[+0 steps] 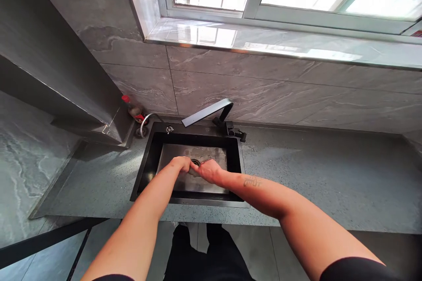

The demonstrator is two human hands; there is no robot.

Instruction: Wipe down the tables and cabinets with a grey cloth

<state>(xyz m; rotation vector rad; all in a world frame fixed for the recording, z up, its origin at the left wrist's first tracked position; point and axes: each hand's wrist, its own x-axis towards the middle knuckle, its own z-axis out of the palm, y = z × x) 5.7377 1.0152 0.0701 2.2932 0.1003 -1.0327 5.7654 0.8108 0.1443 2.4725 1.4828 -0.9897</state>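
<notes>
The person wears a black short-sleeved top (pixel 354 270), whose left sleeve (pixel 114 278) shows only as a thin dark edge at the bottom of the view, with both arms bare below the sleeves and the left hand (pixel 178 164) and right hand (pixel 211 171) ungloved. A small dark tattoo (pixel 252 181) of script-like marks, too blurred to read, sits on the right forearm (pixel 273 193). Plain black trousers (pixel 207 254) cover both legs.
</notes>
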